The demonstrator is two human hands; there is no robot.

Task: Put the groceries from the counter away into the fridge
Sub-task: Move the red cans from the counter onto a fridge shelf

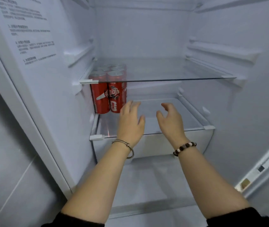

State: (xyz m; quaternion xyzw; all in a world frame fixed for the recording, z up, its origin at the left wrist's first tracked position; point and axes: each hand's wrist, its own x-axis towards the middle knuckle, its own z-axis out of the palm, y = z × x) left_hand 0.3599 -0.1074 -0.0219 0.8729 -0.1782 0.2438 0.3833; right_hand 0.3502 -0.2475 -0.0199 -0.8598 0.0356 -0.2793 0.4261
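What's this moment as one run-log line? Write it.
place: open fridge | red cans: left side of lower glass shelf | left hand: open, empty, beside cans | right hand: open, empty, over shelf

Wall label (30, 35): print blurring beyond reading.
Rear cola cans (112, 68): showing only hazily through glass shelf (171, 71).
Black sleeves (238, 218): running off the bottom edge.
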